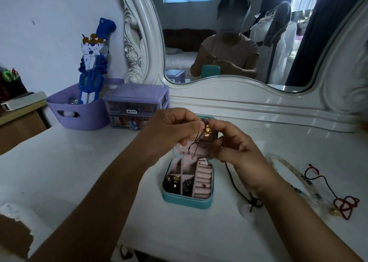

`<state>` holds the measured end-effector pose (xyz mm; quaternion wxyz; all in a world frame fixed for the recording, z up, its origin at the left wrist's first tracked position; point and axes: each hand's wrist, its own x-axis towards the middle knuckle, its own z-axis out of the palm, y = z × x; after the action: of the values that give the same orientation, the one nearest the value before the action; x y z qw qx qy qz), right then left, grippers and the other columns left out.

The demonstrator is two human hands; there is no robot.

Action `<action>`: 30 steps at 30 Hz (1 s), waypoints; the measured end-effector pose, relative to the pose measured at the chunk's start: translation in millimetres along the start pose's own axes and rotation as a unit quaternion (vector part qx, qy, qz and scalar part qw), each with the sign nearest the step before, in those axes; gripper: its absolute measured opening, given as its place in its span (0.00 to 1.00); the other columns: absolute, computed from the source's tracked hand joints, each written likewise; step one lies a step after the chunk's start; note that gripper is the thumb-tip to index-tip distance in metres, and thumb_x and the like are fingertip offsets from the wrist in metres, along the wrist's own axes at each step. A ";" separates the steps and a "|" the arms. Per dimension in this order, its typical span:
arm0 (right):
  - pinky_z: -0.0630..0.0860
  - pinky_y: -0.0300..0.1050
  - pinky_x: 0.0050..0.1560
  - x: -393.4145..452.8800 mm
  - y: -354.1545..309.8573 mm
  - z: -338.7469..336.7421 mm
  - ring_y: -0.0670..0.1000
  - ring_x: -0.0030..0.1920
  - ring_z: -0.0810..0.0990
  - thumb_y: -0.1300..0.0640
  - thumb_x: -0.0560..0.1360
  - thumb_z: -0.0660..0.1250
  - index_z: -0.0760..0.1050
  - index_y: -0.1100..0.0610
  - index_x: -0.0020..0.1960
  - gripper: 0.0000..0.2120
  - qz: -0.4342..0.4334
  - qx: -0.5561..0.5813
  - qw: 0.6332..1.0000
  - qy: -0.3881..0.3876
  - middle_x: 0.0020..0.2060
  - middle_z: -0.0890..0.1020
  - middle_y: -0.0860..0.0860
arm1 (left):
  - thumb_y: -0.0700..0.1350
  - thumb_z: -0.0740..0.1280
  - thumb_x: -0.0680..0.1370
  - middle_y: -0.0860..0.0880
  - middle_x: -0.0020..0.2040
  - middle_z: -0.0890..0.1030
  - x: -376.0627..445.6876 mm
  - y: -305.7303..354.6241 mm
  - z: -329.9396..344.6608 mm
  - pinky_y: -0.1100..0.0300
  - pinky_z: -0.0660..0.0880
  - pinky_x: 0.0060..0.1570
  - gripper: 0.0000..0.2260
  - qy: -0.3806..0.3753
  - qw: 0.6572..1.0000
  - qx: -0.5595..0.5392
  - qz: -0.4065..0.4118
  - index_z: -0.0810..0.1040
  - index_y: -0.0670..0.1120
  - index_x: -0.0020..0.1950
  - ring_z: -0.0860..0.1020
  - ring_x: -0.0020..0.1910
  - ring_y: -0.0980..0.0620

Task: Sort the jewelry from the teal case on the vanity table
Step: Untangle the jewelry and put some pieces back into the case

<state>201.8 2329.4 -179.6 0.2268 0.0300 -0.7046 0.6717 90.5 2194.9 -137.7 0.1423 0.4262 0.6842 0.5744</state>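
Both hands are up over the open teal case (pixel 187 201), and between them hangs a gold charm (pixel 207 131) on a thin dark cord (pixel 196 142). The left hand (pixel 171 128) has its fingers curled in, pinching the cord at the top; the right hand (pixel 233 142) is curled too, its thumb and forefinger closing on the cord just beside the charm. The cord's loose ends trail down and to the left, dangling in front of the case's raised lid, so the piece hangs close to vertical with the charm near the top. The case sits on the white vanity table (pixel 79 162), its long axis running away from the person, lid at the far end standing up toward the mirror (pixel 229 32). Inside, the near-left compartments hold dark and gold beaded pieces (pixel 172 182), and the pink ring rolls (pixel 202 179) fill the right side. To the right of the case, a black cord (pixel 237 186) lies on the table, passing under the right wrist. Further right lie a pale beaded strand (pixel 288 172) and a red cord (pixel 338 198), well apart from the case. Back left stand a purple drawer box (pixel 137 102) and a purple basket (pixel 77 110) with a blue figure (pixel 92 62) in it.
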 end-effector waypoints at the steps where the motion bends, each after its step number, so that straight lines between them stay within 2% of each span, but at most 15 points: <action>1: 0.75 0.34 0.37 -0.3 -3.1 -1.5 0.43 0.39 0.79 0.70 0.65 0.63 0.76 0.55 0.57 0.22 -0.008 0.025 1.000 -0.003 0.42 0.83 0.46 | 0.41 0.70 0.72 0.47 0.31 0.78 0.5 2.2 3.6 0.68 0.72 0.29 0.03 0.005 1.000 -0.006 0.006 0.82 0.44 0.39 0.72 0.27 0.56; 5: 0.68 0.32 0.29 -4.8 -9.7 -8.3 0.41 0.28 0.73 0.65 0.68 0.68 0.77 0.60 0.51 0.12 -0.022 0.047 0.998 0.028 0.32 0.82 0.45 | 0.43 0.71 0.71 0.53 0.30 0.80 0.4 6.0 19.7 0.68 0.71 0.33 0.03 0.012 1.000 -0.015 0.006 0.83 0.48 0.37 0.73 0.29 0.58; 7: 0.69 0.32 0.27 -8.6 -11.3 -13.4 0.42 0.27 0.74 0.65 0.67 0.70 0.77 0.60 0.47 0.09 -0.017 0.043 0.998 0.050 0.33 0.82 0.49 | 0.42 0.70 0.72 0.54 0.30 0.81 -0.6 7.5 29.8 0.70 0.71 0.34 0.05 0.015 0.999 -0.031 0.002 0.82 0.48 0.37 0.75 0.30 0.60; 9: 0.69 0.34 0.27 -14.1 -11.9 -21.0 0.44 0.27 0.76 0.64 0.66 0.69 0.75 0.58 0.46 0.09 0.000 0.046 0.996 0.074 0.34 0.83 0.53 | 0.43 0.69 0.72 0.50 0.36 0.82 -0.4 8.6 41.3 0.70 0.72 0.36 0.04 0.022 0.999 -0.045 -0.009 0.82 0.47 0.39 0.77 0.35 0.59; 11: 0.70 0.34 0.26 -20.3 -12.6 -28.5 0.45 0.25 0.74 0.69 0.66 0.69 0.71 0.57 0.44 0.12 0.005 0.053 0.995 0.088 0.35 0.83 0.54 | 0.44 0.70 0.72 0.48 0.41 0.83 2.1 9.4 54.1 0.64 0.73 0.43 0.02 0.025 0.996 -0.080 -0.032 0.83 0.47 0.40 0.78 0.41 0.55; 12: 0.70 0.34 0.26 -23.4 -12.4 -31.1 0.45 0.25 0.73 0.71 0.66 0.69 0.69 0.57 0.42 0.13 -0.004 0.046 0.995 0.090 0.35 0.82 0.52 | 0.46 0.71 0.70 0.49 0.42 0.84 3.8 9.2 59.4 0.60 0.74 0.47 0.03 0.027 0.994 -0.095 -0.047 0.83 0.48 0.40 0.79 0.44 0.53; 14: 0.71 0.34 0.31 -29.4 -12.2 -37.2 0.46 0.29 0.72 0.68 0.64 0.69 0.70 0.57 0.38 0.11 -0.030 0.021 0.994 0.103 0.36 0.80 0.49 | 0.48 0.70 0.67 0.49 0.46 0.85 7.2 11.2 71.6 0.54 0.73 0.52 0.05 0.024 0.990 -0.119 -0.068 0.83 0.48 0.39 0.80 0.49 0.52; 18: 0.69 0.48 0.41 -41.8 -16.5 -52.0 0.56 0.37 0.70 0.53 0.62 0.74 0.76 0.56 0.39 0.10 -0.032 -0.062 0.987 0.147 0.39 0.74 0.67 | 0.44 0.70 0.67 0.47 0.48 0.85 14.8 18.1 95.2 0.49 0.73 0.60 0.02 0.003 0.983 -0.168 -0.074 0.81 0.49 0.34 0.81 0.51 0.50; 19: 0.71 0.47 0.41 -43.7 -18.1 -55.4 0.59 0.36 0.71 0.52 0.63 0.74 0.77 0.57 0.40 0.11 -0.030 -0.087 0.983 0.157 0.40 0.75 0.67 | 0.45 0.69 0.65 0.46 0.47 0.85 16.9 18.1 99.6 0.46 0.73 0.61 0.02 -0.006 0.981 -0.177 -0.076 0.81 0.49 0.33 0.81 0.52 0.48; 21: 0.72 0.37 0.36 -47.9 -21.1 -63.4 0.60 0.36 0.73 0.56 0.68 0.73 0.78 0.57 0.41 0.06 -0.026 -0.117 0.976 0.181 0.41 0.79 0.60 | 0.46 0.68 0.64 0.46 0.48 0.85 20.6 18.2 110.4 0.42 0.71 0.63 0.02 -0.025 0.979 -0.187 -0.082 0.80 0.49 0.31 0.81 0.54 0.45; 22: 0.71 0.35 0.35 -49.4 -21.7 -67.2 0.56 0.35 0.74 0.58 0.69 0.72 0.78 0.56 0.41 0.04 -0.019 -0.127 0.973 0.193 0.41 0.79 0.56 | 0.46 0.68 0.64 0.46 0.48 0.85 22.5 17.5 116.1 0.42 0.71 0.63 0.03 -0.030 0.977 -0.190 -0.089 0.80 0.49 0.31 0.81 0.54 0.44; 24: 0.72 0.39 0.38 -51.3 -20.6 -74.6 0.54 0.37 0.75 0.60 0.69 0.71 0.79 0.56 0.40 0.02 -0.011 -0.143 0.968 0.206 0.41 0.79 0.53 | 0.45 0.68 0.64 0.47 0.46 0.85 25.9 15.9 126.3 0.44 0.72 0.63 0.03 -0.041 0.975 -0.194 -0.101 0.79 0.48 0.31 0.81 0.52 0.44; 25: 0.73 0.44 0.40 -52.6 -19.9 -78.8 0.57 0.38 0.75 0.61 0.69 0.71 0.79 0.56 0.39 0.02 -0.010 -0.152 0.966 0.207 0.41 0.79 0.55 | 0.44 0.67 0.65 0.48 0.43 0.85 27.8 14.5 131.4 0.47 0.74 0.60 0.03 -0.049 0.974 -0.194 -0.107 0.79 0.47 0.31 0.82 0.48 0.45; 27: 0.74 0.53 0.44 -55.4 -20.7 -87.6 0.61 0.40 0.77 0.62 0.69 0.71 0.79 0.55 0.37 0.04 -0.003 -0.173 0.963 0.206 0.40 0.79 0.59 | 0.42 0.66 0.68 0.49 0.36 0.82 30.2 14.1 141.2 0.52 0.76 0.50 0.03 -0.070 0.969 -0.198 -0.128 0.77 0.45 0.33 0.81 0.34 0.49; 30: 0.73 0.48 0.41 -60.1 -25.1 -101.6 0.52 0.36 0.76 0.61 0.69 0.71 0.80 0.56 0.36 0.04 0.013 -0.181 0.961 0.207 0.37 0.79 0.56 | 0.41 0.60 0.75 0.47 0.34 0.78 31.9 16.9 153.5 0.59 0.76 0.34 0.06 -0.113 0.951 -0.214 -0.194 0.74 0.43 0.40 0.71 0.21 0.54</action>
<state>292.7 2408.8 -178.3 0.3602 -0.1602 -0.7528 0.5271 183.6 2320.4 -158.9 0.4150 0.3072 0.5943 0.6167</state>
